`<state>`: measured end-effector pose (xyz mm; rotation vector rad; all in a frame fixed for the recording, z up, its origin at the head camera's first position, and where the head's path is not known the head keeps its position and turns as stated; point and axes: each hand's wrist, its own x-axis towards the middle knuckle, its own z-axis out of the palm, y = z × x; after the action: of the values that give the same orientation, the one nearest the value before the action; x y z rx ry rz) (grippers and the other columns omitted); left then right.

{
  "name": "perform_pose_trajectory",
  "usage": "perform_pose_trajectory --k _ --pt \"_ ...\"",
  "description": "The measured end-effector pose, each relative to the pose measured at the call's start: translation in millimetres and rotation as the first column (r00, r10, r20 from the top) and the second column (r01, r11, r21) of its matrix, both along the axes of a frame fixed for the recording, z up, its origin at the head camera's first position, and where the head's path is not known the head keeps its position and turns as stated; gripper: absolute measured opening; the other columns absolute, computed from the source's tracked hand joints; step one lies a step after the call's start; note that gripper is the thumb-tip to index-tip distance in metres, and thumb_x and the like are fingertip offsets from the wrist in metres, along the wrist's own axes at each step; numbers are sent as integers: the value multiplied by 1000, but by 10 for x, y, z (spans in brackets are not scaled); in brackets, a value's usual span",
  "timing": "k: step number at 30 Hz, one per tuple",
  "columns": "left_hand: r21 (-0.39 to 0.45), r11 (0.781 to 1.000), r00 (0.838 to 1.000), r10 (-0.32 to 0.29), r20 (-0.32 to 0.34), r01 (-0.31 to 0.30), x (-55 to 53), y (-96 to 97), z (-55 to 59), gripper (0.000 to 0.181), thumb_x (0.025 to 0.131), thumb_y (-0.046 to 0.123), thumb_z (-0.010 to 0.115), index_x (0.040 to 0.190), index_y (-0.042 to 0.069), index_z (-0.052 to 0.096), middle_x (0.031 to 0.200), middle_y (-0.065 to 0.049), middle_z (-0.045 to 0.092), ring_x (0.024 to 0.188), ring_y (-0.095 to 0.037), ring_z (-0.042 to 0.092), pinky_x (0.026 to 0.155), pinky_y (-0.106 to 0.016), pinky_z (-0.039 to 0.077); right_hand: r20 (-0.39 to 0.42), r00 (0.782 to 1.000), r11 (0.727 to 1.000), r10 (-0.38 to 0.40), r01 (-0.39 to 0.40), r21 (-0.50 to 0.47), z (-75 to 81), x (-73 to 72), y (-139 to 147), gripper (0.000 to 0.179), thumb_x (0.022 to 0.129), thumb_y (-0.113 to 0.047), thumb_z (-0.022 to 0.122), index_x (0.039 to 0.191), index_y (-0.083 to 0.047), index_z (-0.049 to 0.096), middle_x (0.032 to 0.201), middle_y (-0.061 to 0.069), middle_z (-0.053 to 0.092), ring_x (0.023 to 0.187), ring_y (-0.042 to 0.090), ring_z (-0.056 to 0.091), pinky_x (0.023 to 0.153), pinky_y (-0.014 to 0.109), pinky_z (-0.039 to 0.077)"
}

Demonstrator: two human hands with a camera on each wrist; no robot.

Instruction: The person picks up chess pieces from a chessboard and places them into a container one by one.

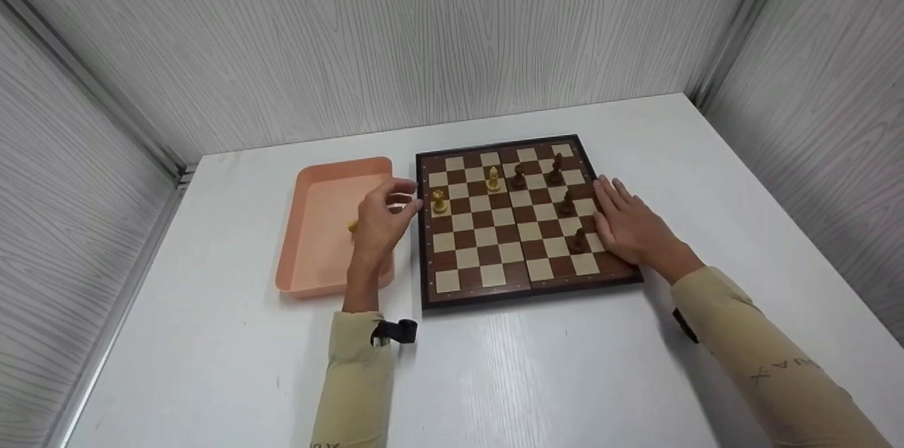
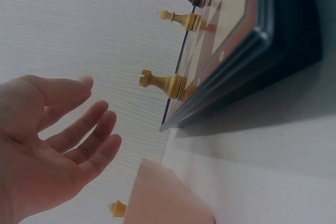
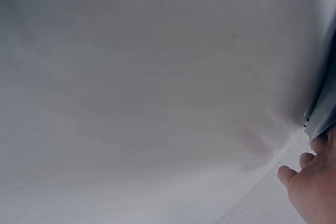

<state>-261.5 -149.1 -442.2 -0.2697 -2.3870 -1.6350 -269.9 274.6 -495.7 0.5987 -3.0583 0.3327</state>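
Observation:
A brown-and-cream chessboard lies on the white table. My left hand hovers between the tray and the board's left edge, fingers loosely bent around nothing. Nearest to it stands a yellow rook, seen also in the left wrist view. Farther in are a yellow bishop and a dark rook. Several dark pieces stand on the right half, among them a tall one. My right hand rests with fingers extended on the board's right edge; the right wrist view shows only part of it.
A pink tray sits left of the board, with a yellow chess piece in it, partly hidden by my left hand. Grey wood-patterned panels rise behind the table and at both sides.

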Motion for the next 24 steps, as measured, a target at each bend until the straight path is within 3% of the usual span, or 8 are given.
perform_pose_trajectory --k 11,24 --pt "21 1000 999 -2 46 1 -62 81 -111 31 95 2 71 125 -5 67 125 -23 66 110 -33 66 96 -44 54 0 1000 1000 1 -1 3 -12 -8 -6 62 111 -29 25 161 5 10 169 23 10 155 42 8 119 62 21" --pt "-13 1000 999 -20 35 20 -214 145 -162 27 94 1 72 120 -6 69 117 -18 70 107 -32 67 90 -39 57 6 1000 1000 2 -2 -7 -3 -16 1 62 111 -28 25 161 5 10 169 22 9 155 42 6 120 62 20"
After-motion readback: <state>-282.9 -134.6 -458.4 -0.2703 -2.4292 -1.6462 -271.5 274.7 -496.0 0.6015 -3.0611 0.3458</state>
